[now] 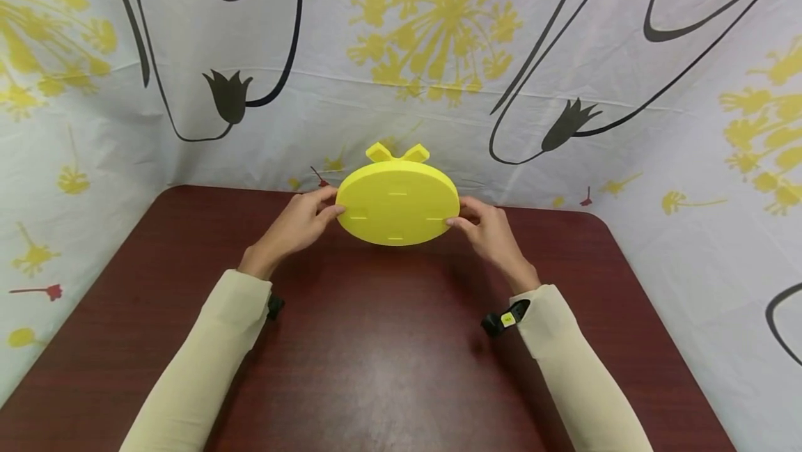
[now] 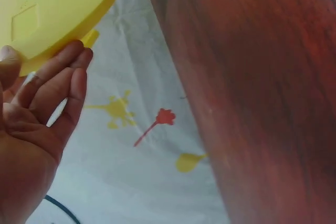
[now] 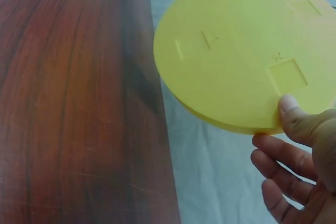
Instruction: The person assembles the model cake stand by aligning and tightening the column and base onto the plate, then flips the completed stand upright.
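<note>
A flat yellow disc [image 1: 397,212] with two tabs sticking up from its far edge is held over the back of the table. Its face carries several shallow square recesses, and small marks sit beside them in the right wrist view, one reading like "25". My left hand [image 1: 305,221] pinches the disc's left edge, thumb on the face and fingers behind the rim. The right hand [image 1: 490,230] pinches the opposite edge in the same way. Seen from the right wrist, the right thumb [image 3: 294,116] presses close to one square recess [image 3: 287,76].
The dark red-brown wooden table [image 1: 388,354] reaches to a white cloth backdrop [image 1: 426,118] printed with yellow and grey flowers. More of this cloth hangs at both sides. Dark wrist bands [image 1: 507,317] sit by the cream sleeves [image 1: 200,361].
</note>
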A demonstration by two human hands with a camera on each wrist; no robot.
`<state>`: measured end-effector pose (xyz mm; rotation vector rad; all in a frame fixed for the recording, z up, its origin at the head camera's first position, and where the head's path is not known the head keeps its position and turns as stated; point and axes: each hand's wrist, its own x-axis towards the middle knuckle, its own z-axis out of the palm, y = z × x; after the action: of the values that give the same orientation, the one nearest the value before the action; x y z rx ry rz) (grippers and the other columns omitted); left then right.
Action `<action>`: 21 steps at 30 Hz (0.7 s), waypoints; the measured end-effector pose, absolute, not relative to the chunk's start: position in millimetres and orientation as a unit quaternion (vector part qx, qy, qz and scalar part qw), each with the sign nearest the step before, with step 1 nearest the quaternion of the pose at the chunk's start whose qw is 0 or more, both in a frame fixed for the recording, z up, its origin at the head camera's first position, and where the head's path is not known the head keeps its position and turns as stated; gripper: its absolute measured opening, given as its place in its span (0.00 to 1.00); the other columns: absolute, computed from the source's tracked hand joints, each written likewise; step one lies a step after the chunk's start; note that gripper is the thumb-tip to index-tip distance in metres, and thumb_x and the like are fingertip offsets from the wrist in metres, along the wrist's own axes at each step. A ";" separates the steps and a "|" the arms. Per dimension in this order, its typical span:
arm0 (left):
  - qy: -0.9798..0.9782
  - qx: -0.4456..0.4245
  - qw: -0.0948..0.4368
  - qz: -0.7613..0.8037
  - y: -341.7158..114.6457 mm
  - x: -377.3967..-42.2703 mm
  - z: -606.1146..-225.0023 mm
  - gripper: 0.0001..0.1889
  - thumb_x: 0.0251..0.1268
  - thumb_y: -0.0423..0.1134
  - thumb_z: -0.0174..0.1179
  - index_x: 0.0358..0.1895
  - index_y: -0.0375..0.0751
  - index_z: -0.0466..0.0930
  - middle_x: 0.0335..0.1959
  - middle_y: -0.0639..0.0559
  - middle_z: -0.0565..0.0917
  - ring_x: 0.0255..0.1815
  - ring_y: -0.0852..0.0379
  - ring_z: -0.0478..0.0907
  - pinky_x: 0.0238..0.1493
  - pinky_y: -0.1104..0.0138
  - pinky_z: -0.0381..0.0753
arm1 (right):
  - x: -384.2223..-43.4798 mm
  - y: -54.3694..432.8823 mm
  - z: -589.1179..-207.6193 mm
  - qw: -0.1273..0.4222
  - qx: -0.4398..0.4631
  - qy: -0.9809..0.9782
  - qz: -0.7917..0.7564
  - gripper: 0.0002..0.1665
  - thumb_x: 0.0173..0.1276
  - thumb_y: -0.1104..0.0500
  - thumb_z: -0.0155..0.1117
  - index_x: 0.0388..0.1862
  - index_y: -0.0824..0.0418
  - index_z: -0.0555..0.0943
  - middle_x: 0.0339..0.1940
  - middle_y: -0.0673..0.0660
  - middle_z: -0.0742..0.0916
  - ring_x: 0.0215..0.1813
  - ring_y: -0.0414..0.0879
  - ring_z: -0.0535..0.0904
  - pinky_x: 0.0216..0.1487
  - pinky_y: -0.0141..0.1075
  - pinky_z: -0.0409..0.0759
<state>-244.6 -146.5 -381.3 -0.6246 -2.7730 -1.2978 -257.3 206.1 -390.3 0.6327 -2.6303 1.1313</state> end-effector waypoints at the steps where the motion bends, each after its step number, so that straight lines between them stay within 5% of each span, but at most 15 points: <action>1: -0.892 -0.202 0.010 -0.404 -146.1 -244.3 -379.6 0.20 0.77 0.45 0.52 0.66 0.45 0.73 0.38 0.49 0.83 0.29 0.55 0.73 0.36 0.61 0.73 | -257.2 206.0 -389.1 0.107 0.215 -0.894 0.379 0.21 0.64 0.58 0.71 0.56 0.57 0.83 0.48 0.57 0.89 0.46 0.51 0.87 0.45 0.47 0.85; 6: -0.903 -0.209 0.012 -0.375 -143.0 -243.4 -370.6 0.16 0.78 0.42 0.51 0.63 0.42 0.72 0.30 0.47 0.75 0.26 0.52 0.66 0.36 0.59 0.70 | -257.6 206.2 -385.5 0.102 0.211 -0.898 0.371 0.22 0.63 0.58 0.72 0.56 0.59 0.83 0.53 0.58 0.88 0.55 0.53 0.83 0.53 0.50 0.81; 13: -0.883 -0.212 -0.014 -0.418 -142.3 -242.1 -361.9 0.17 0.79 0.41 0.49 0.63 0.39 0.72 0.34 0.44 0.78 0.29 0.50 0.70 0.36 0.59 0.72 | -258.5 206.5 -380.2 0.032 0.198 -0.884 0.422 0.19 0.67 0.61 0.68 0.57 0.62 0.82 0.44 0.61 0.89 0.39 0.53 0.85 0.38 0.36 0.82; 21: -0.866 -0.210 -0.040 -0.451 -145.4 -244.4 -362.6 0.16 0.80 0.41 0.47 0.61 0.39 0.75 0.33 0.43 0.79 0.32 0.50 0.78 0.38 0.60 0.80 | -260.0 213.1 -377.8 -0.057 0.192 -0.860 0.470 0.18 0.71 0.60 0.65 0.58 0.64 0.82 0.46 0.62 0.89 0.38 0.44 0.85 0.39 0.32 0.83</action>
<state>-244.4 -145.4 -362.6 -0.6766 -2.7930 -1.4548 -260.0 213.1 -377.8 0.6251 -2.8030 1.5336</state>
